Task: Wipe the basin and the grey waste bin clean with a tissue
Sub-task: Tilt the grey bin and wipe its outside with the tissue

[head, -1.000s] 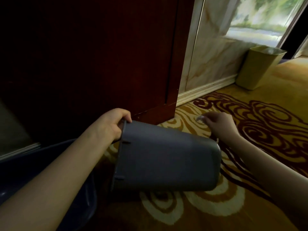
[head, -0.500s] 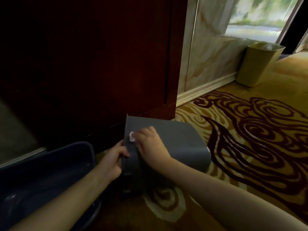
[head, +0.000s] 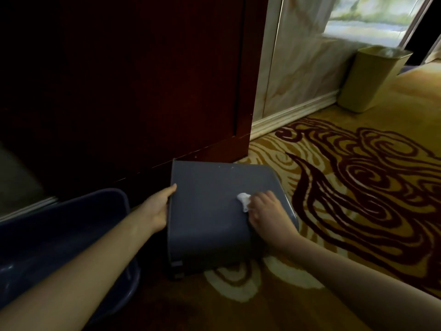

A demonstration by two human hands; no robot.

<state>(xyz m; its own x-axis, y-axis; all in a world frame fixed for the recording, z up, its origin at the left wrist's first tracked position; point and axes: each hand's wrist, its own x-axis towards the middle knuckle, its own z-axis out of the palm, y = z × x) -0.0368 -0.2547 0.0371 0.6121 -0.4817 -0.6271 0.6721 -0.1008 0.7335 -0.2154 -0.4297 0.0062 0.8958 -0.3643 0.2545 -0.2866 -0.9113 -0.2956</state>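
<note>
The grey waste bin [head: 207, 211] lies on its side on the patterned carpet, its open rim facing left. My left hand [head: 158, 207] grips that rim. My right hand [head: 265, 209] rests on the bin's upturned side near the base end and presses a small crumpled white tissue [head: 243, 200] against it. The dark blue basin [head: 71, 225] sits on the floor at the lower left, partly hidden behind my left forearm.
A dark red wooden door or cabinet [head: 133, 80] stands right behind the bin. A yellow-green waste bin [head: 372, 80] stands by the marble wall [head: 298, 68] and white skirting at the upper right. Patterned carpet [head: 358, 187] spreads to the right.
The bin came down onto the carpet and was turned. My right hand moved onto its side, then slid with the tissue from the rim end toward the base. My left hand stayed on the rim.
</note>
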